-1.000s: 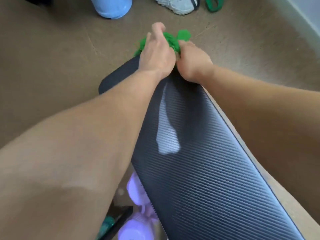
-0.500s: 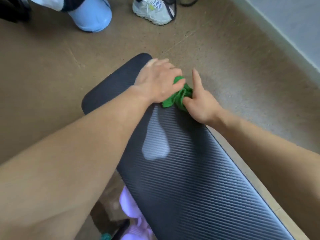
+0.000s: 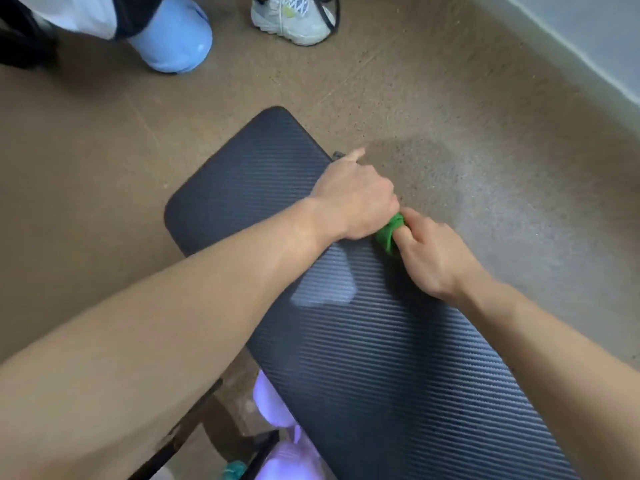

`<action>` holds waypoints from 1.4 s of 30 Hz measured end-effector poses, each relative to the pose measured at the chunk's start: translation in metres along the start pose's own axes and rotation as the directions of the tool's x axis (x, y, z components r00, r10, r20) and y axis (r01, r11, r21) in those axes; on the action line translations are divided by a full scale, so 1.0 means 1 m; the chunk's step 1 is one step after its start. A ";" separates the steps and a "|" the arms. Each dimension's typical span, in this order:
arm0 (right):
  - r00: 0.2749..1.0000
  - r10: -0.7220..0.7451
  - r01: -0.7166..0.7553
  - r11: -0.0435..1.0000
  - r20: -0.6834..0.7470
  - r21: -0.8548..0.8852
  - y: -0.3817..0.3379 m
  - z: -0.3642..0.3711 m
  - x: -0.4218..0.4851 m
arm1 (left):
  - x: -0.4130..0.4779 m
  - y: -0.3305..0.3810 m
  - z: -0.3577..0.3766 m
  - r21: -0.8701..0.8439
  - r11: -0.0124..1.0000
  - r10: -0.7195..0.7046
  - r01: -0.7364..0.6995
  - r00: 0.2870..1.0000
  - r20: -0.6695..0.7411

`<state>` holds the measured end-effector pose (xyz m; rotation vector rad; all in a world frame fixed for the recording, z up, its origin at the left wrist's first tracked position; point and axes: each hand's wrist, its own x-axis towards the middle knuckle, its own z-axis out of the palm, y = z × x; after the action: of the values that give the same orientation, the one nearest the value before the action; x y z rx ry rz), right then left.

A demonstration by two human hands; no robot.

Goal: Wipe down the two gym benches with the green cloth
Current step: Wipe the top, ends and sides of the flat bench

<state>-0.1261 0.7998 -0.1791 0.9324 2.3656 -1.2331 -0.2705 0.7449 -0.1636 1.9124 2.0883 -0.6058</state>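
A black ribbed gym bench (image 3: 381, 358) runs from the upper middle to the lower right of the head view. The green cloth (image 3: 389, 233) is bunched at the bench's right edge, mostly hidden between my hands. My left hand (image 3: 353, 199) presses on the cloth from above, index finger pointing past the edge. My right hand (image 3: 433, 258) grips the cloth from the right side. Only one bench is in view.
Brown speckled floor (image 3: 485, 168) surrounds the bench. Another person's light blue shoe (image 3: 173, 39) and a white sneaker (image 3: 294, 22) stand at the top. A white baseboard (image 3: 571, 46) runs along the upper right. Purple dumbbells (image 3: 277, 427) lie under the bench.
Both hands have drawn the cloth back from the bench's far end toward me and over to its right edge. The far end of the bench is now uncovered.
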 end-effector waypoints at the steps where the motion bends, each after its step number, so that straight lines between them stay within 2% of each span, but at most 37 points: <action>1: 1.000 0.010 -0.010 1.000 0.021 0.005 0.000 -0.002 -0.001 | 0.001 -0.005 0.000 -0.019 0.999 0.043 -0.043 0.999 -0.013; 3: 0.998 0.019 -0.019 1.000 0.056 -0.003 -0.014 -0.003 0.016 | 0.006 -0.034 0.000 -0.075 0.997 0.022 -0.020 1.000 0.023; 6: 0.998 -0.025 0.024 0.999 0.051 0.023 -0.049 0.001 0.055 | 0.014 -0.078 -0.003 -0.151 0.984 -0.083 0.094 0.993 0.081; 10: 1.000 -0.016 0.016 0.997 -0.004 -0.075 -0.034 0.014 0.049 | 0.024 -0.053 -0.001 -0.111 0.985 -0.119 0.133 0.985 0.122; 15: 1.000 -0.004 0.002 0.992 -0.017 -0.125 0.039 0.009 -0.044 | 0.015 0.047 0.008 -0.233 0.970 0.071 -0.064 0.997 0.018; 17: 1.000 0.014 -0.016 0.988 -0.016 -0.157 0.055 0.007 -0.068 | 0.009 0.060 0.008 -0.228 0.961 0.156 -0.157 0.987 -0.022; 19: 1.000 0.021 -0.023 0.989 -0.015 -0.149 0.053 0.010 -0.065 | 0.008 0.045 0.004 -0.214 0.962 0.173 -0.171 0.985 -0.011; 24: 1.000 0.004 -0.003 0.998 0.019 -0.062 0.007 0.012 -0.004 | 0.013 -0.004 0.000 -0.143 0.988 0.064 -0.059 0.998 0.027; 29: 0.999 0.000 -0.002 0.998 -0.040 -0.062 0.039 0.017 -0.040 | 0.007 0.051 0.000 -0.134 0.990 -0.042 0.044 0.999 0.015; 33: 0.998 0.053 -0.054 0.995 -0.016 -0.081 0.084 0.010 -0.109 | -0.001 0.127 -0.003 -0.143 0.983 0.113 -0.117 0.993 -0.032; 35: 0.996 0.090 -0.090 0.991 -0.003 -0.097 0.095 0.008 -0.130 | -0.006 0.141 -0.007 -0.176 0.962 0.204 -0.210 0.978 -0.050; 38: 0.993 0.115 -0.114 0.982 -0.007 -0.148 0.084 0.010 -0.117 | -0.003 0.107 -0.011 -0.178 0.958 0.234 -0.225 0.972 0.029; 42: 0.993 0.116 -0.116 0.991 -0.005 -0.065 0.031 0.015 -0.039 | 0.009 0.033 -0.005 -0.034 0.997 0.075 -0.074 0.996 0.040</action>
<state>-0.0768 0.7846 -0.1855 1.0343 2.3017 -1.1055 -0.2386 0.7568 -0.1671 1.9339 1.9799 -0.5863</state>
